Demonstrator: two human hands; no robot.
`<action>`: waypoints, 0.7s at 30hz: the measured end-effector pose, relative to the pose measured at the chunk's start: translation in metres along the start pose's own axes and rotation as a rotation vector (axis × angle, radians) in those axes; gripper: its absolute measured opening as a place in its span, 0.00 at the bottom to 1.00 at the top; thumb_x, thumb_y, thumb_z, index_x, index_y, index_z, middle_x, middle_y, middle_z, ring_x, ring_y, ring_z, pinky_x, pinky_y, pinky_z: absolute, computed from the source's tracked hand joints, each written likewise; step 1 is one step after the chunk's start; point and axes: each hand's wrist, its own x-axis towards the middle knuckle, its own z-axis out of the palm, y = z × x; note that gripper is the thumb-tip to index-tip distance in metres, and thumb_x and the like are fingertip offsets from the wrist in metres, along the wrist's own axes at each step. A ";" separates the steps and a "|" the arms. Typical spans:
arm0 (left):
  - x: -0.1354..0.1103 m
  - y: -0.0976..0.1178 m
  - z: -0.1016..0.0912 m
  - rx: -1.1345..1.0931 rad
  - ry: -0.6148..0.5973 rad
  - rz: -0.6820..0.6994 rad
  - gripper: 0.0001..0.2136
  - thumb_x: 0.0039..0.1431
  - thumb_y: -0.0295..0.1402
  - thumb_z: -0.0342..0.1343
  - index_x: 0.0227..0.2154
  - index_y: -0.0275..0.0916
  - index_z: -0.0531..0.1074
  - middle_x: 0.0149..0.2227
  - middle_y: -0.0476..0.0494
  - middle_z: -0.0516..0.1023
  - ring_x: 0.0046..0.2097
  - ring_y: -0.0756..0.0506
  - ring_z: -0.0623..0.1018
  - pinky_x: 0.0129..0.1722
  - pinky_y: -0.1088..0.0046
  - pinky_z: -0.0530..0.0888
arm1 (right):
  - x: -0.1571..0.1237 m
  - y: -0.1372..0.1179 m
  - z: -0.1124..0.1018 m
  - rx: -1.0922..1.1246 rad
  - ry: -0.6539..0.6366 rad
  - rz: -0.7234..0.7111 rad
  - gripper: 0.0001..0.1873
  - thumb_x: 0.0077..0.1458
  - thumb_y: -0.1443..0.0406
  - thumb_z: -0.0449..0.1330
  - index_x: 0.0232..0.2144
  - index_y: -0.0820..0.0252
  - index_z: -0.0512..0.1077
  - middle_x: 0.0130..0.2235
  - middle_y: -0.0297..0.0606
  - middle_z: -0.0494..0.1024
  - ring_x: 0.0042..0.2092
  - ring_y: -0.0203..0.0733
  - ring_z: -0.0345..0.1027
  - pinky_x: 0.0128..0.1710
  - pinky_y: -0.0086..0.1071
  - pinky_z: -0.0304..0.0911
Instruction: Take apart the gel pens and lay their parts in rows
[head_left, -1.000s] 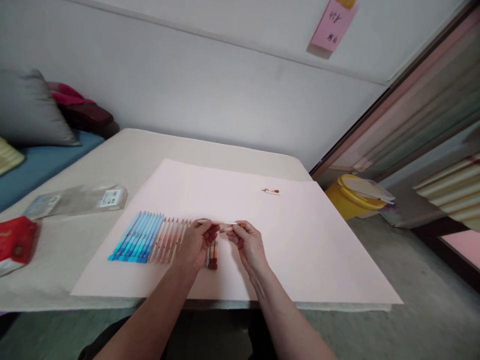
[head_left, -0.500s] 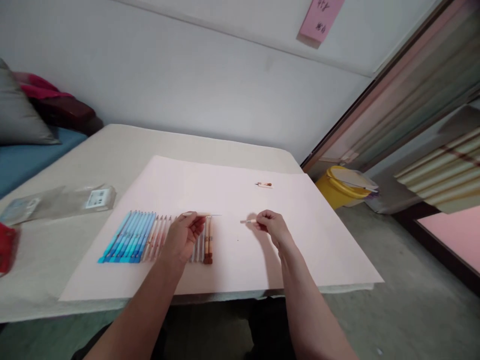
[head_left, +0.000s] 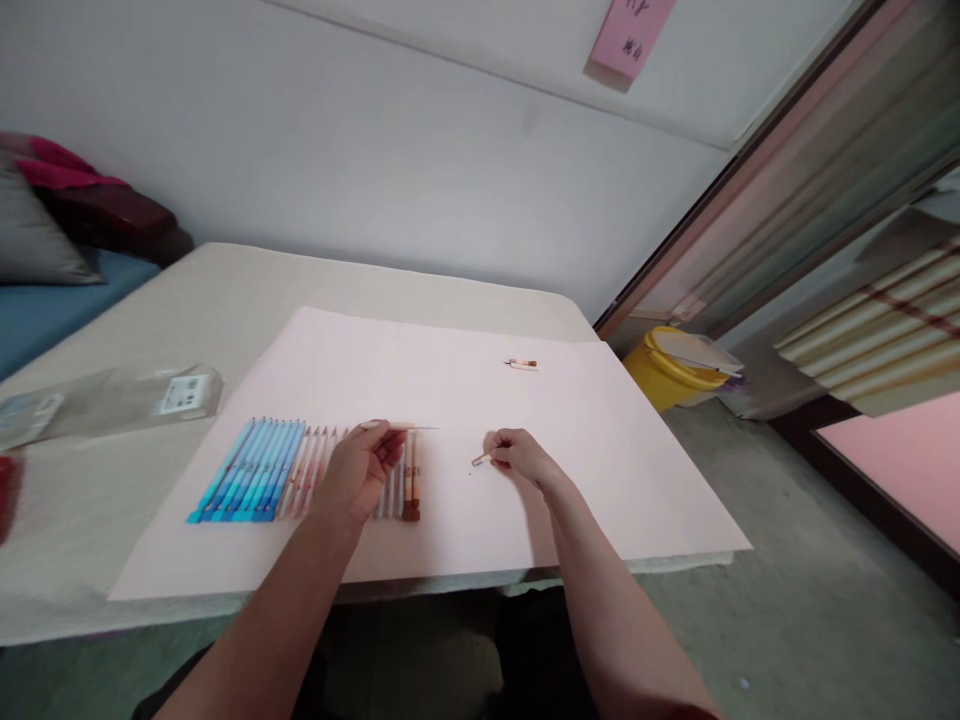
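Observation:
My left hand (head_left: 367, 462) is closed, pinching a slim pale pen part (head_left: 403, 426) with a thin rod pointing right from it. To the right, my right hand (head_left: 521, 455) is closed on a short pen piece (head_left: 480, 460), whose end points left and down, apart from the left hand's part. Beneath and beside my left hand lies a row of pens: several blue pens (head_left: 251, 470), several pinkish pens (head_left: 298, 470) partly hidden by my hand, and tan pens with brown ends (head_left: 412, 485). More pen parts (head_left: 522, 364) lie farther back on the pink sheet (head_left: 630, 430).
The pink sheet covers much of a cloth-covered table (head_left: 247, 275). A clear plastic package (head_left: 142, 395) lies at the left, near a red object (head_left: 7, 490) at the picture's edge. A yellow bucket (head_left: 667, 370) stands on the floor at the right; a white wall rises behind.
My right hand has moved slightly left and tipped its pen piece, so the free end now points downward. My left hand stays nearly in place with its part. The view has shifted a little.

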 end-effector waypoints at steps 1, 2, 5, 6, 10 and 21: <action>0.000 0.000 0.000 -0.002 -0.002 -0.003 0.04 0.47 0.24 0.58 0.28 0.34 0.70 0.28 0.43 0.76 0.30 0.50 0.77 0.29 0.76 0.74 | 0.000 0.000 0.001 -0.021 -0.013 -0.002 0.03 0.38 0.70 0.53 0.17 0.61 0.66 0.17 0.29 0.65 0.19 0.31 0.55 0.20 0.26 0.49; 0.000 0.000 0.000 -0.004 -0.003 -0.004 0.04 0.47 0.24 0.59 0.28 0.34 0.70 0.27 0.43 0.76 0.30 0.50 0.77 0.29 0.76 0.74 | 0.001 0.001 0.002 -0.044 -0.026 -0.003 0.04 0.38 0.70 0.52 0.18 0.61 0.66 0.17 0.30 0.65 0.20 0.31 0.55 0.21 0.26 0.50; 0.001 0.001 -0.001 -0.007 -0.010 0.000 0.04 0.47 0.24 0.59 0.28 0.34 0.70 0.27 0.43 0.76 0.30 0.50 0.76 0.29 0.76 0.74 | 0.001 0.000 0.005 -0.135 -0.050 -0.005 0.04 0.39 0.69 0.52 0.19 0.61 0.67 0.17 0.29 0.65 0.20 0.31 0.54 0.21 0.26 0.50; 0.002 0.001 -0.001 -0.006 -0.013 0.000 0.05 0.47 0.24 0.59 0.28 0.34 0.70 0.28 0.43 0.76 0.30 0.50 0.76 0.30 0.76 0.74 | 0.001 0.000 0.006 -0.173 -0.048 -0.007 0.04 0.40 0.69 0.52 0.19 0.61 0.67 0.17 0.29 0.64 0.20 0.32 0.55 0.22 0.26 0.50; 0.002 0.002 -0.001 -0.006 -0.008 0.003 0.05 0.47 0.24 0.59 0.28 0.33 0.70 0.28 0.43 0.76 0.30 0.50 0.76 0.30 0.76 0.74 | 0.000 -0.002 0.010 -0.338 0.001 -0.026 0.04 0.41 0.69 0.52 0.19 0.60 0.66 0.19 0.29 0.66 0.23 0.32 0.56 0.24 0.26 0.49; 0.004 0.001 -0.004 -0.010 -0.017 0.012 0.04 0.47 0.24 0.58 0.28 0.34 0.70 0.27 0.44 0.75 0.29 0.50 0.76 0.29 0.76 0.74 | -0.006 -0.012 0.021 -0.755 0.070 -0.056 0.04 0.45 0.70 0.54 0.22 0.59 0.67 0.28 0.33 0.68 0.29 0.33 0.58 0.27 0.26 0.48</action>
